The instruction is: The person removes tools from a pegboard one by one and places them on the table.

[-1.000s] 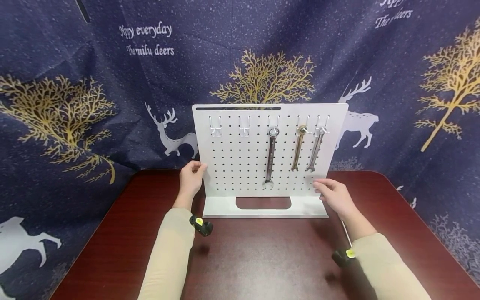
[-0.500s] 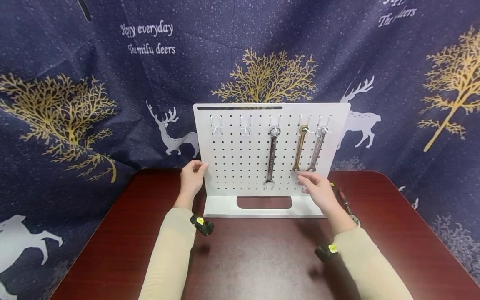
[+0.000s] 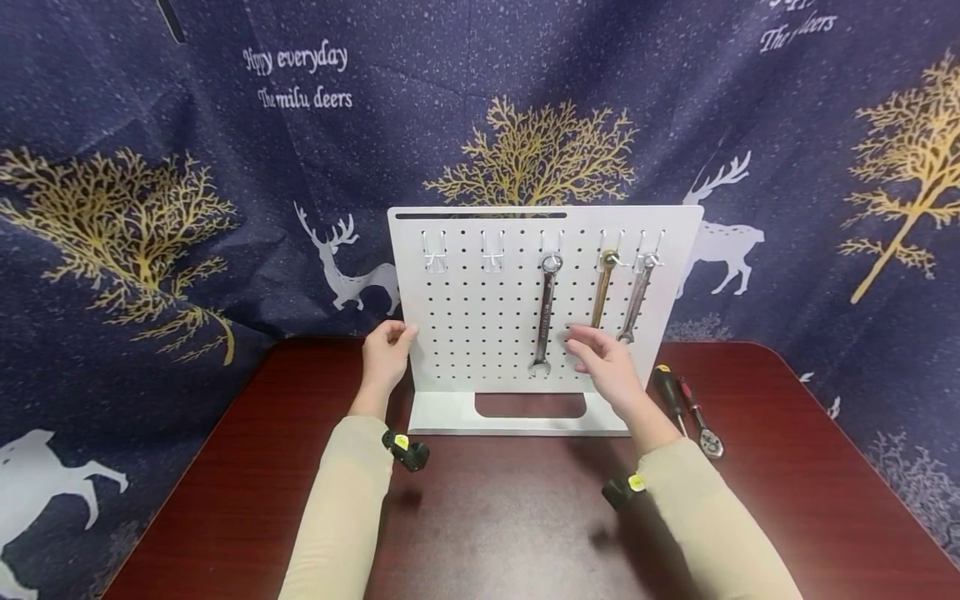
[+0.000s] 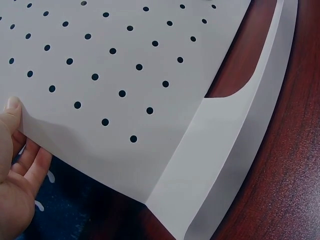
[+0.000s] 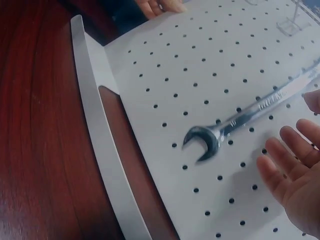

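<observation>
A white pegboard [image 3: 480, 350] stands upright on the table, its left edge pinched between the thumb and fingers of my left hand [image 3: 384, 360]. In the left wrist view, the thumb [image 4: 13, 106] lies on the front face and the fingers behind. My right hand [image 3: 611, 367] is in front of the board with loosely bent fingers, holding nothing. Nearest to it hangs the largest combination wrench [image 3: 544, 317], just to its left. A brassy wrench [image 3: 602, 292] hangs behind the hand, its lower end hidden. Another silver wrench [image 3: 637, 300] hangs at the right.
Two clear hooks without tools, a left one [image 3: 435, 252] and a second one [image 3: 492, 252], sit on the board's upper left. On the dark red table [image 3: 495, 517], right of the board, lie a screwdriver [image 3: 667, 392] and a ratchet wrench [image 3: 701, 421]. A patterned cloth [image 3: 337, 167] hangs behind.
My right hand has moved left and slightly up from the board's lower right edge to beside the largest wrench, uncovering the screwdriver and ratchet. My left hand keeps its pinch on the edge.
</observation>
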A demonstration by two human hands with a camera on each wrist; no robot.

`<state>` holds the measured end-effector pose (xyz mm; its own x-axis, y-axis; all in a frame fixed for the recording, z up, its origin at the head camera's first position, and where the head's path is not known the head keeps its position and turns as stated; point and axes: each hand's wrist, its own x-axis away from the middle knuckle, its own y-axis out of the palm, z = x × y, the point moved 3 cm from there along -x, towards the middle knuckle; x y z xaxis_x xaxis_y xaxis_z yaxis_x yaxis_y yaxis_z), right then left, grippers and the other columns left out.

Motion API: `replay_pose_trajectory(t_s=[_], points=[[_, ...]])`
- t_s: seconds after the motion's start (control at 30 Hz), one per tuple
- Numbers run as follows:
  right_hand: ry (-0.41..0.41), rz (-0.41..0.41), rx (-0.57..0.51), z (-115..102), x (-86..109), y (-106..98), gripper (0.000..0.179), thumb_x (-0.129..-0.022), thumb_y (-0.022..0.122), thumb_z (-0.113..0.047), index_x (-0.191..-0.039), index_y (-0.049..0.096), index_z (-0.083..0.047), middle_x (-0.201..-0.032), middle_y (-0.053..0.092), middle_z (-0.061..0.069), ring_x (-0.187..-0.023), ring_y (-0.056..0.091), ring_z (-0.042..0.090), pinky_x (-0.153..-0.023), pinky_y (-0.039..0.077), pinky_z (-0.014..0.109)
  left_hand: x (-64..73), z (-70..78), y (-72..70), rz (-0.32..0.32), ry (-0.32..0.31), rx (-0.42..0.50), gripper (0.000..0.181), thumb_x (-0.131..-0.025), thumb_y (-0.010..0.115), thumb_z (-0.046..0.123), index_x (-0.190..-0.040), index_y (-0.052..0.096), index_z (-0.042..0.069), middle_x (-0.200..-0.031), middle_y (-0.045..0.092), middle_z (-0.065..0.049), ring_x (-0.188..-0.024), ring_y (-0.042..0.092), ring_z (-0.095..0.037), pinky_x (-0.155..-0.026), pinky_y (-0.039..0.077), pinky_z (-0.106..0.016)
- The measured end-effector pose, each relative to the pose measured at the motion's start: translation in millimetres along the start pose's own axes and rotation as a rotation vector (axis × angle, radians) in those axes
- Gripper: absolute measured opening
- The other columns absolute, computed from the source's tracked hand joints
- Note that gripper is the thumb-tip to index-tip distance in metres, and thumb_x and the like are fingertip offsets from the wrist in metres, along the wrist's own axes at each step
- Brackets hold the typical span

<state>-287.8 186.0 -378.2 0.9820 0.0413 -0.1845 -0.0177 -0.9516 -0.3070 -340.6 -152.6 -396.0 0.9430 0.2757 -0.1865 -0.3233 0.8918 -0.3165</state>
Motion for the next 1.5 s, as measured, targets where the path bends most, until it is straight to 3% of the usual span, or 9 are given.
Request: replay_pose_trajectory(t_s=[0.27,0.6,0.8,0.97,1.23,1.5], points=[[-0.023,-0.022,-0.031,-10,-5.4,10,0.046,-0.096,0.055,-0.027,-0.137,0.046,-0.008,-0.137,0.052,0.014,-0.126,0.050,0.028,-0.092,0.050,0.043,0.0,-0.3,1.2,0.009,0.053,0.007,0.028,-0.091,0.063,0.026,-0.103,0.061,0.000,-0.103,0.064,-0.019,-0.092,0.058,-0.027,-0.080,0.048,-0.036],[-0.001,-0.055,-0.016,-15,-9.2,18,0.052,-0.096,0.055,-0.026,-0.143,0.038,-0.011,-0.141,0.046,0.014,-0.126,0.048,0.030,-0.095,0.048,0.045,-2.1,-1.6,2.5,0.002,0.045,0.003,0.029,-0.092,0.063,0.027,-0.103,0.061,0.000,-0.104,0.065,-0.018,-0.094,0.058,-0.027,-0.082,0.049,-0.036],[0.030,-0.064,-0.072,-13,-11.8,28,0.057,-0.095,0.056,-0.023,-0.146,0.031,-0.012,-0.141,0.044,0.016,-0.129,0.044,0.031,-0.104,0.041,0.045,-2.6,-1.7,2.8,0.005,0.049,0.001,0.029,-0.092,0.062,0.027,-0.102,0.061,0.000,-0.103,0.065,-0.018,-0.093,0.058,-0.026,-0.081,0.048,-0.035],[0.038,-0.060,-0.113,-10,-12.8,35,0.055,-0.095,0.056,-0.020,-0.144,0.033,-0.011,-0.139,0.045,0.016,-0.128,0.044,0.032,-0.105,0.039,0.045,-2.7,-2.0,2.7,0.008,0.050,0.000,0.030,-0.092,0.062,0.027,-0.102,0.061,0.000,-0.103,0.065,-0.018,-0.093,0.058,-0.026,-0.081,0.048,-0.035],[-0.001,-0.081,-0.089,-10,-14.7,43,0.050,-0.096,0.053,-0.016,-0.142,0.035,-0.005,-0.140,0.044,0.018,-0.127,0.046,0.033,-0.100,0.044,0.046,-3.3,-3.3,2.4,0.010,0.044,0.003,0.029,-0.091,0.063,0.027,-0.102,0.061,0.000,-0.102,0.064,-0.017,-0.093,0.057,-0.026,-0.081,0.048,-0.035],[0.048,-0.107,-0.138,-5,-9.8,48,0.042,-0.096,0.053,-0.015,-0.133,0.042,0.000,-0.132,0.053,0.022,-0.121,0.051,0.031,-0.098,0.046,0.042,-2.4,-3.5,1.2,0.013,0.036,0.007,0.030,-0.091,0.063,0.028,-0.102,0.061,0.000,-0.103,0.064,-0.018,-0.093,0.057,-0.027,-0.082,0.048,-0.036]])
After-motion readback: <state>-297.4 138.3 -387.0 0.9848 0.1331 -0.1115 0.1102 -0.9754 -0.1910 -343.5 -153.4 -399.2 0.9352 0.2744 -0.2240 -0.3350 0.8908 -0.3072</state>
